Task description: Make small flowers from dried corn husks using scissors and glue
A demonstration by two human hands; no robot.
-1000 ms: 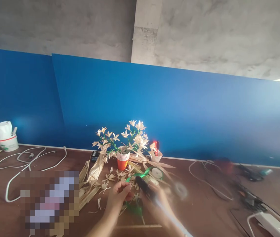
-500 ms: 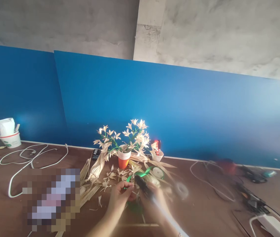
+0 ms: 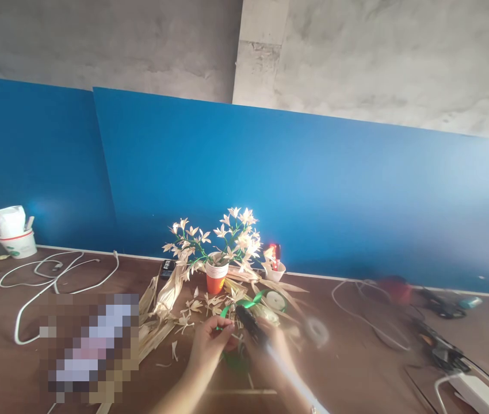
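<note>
My left hand (image 3: 212,339) is closed in a pinch, with the end of a green ribbon (image 3: 226,311) at its fingertips. The ribbon runs rightward to a roll (image 3: 275,300) on the table. My right hand (image 3: 268,339) is wrapped round a long black tool (image 3: 248,321), whose tip points up and left toward the left fingers; its exact kind is not clear. Just beyond my hands, pale husk flowers (image 3: 193,306) lie loose. Behind them, green stems with pale flowers (image 3: 244,236) stand in a stack of paper cups (image 3: 216,279).
Dried husks (image 3: 169,296) lie left of the cups. A small white cup (image 3: 275,273) holds something red. White cables (image 3: 57,276) and a white tub (image 3: 18,244) are at the left. A power strip (image 3: 481,394) and dark cords are at the right. A blue partition (image 3: 291,184) stands behind.
Almost nothing differs. Both hands keep their place, and the black tool's tip has shifted very slightly upward.
</note>
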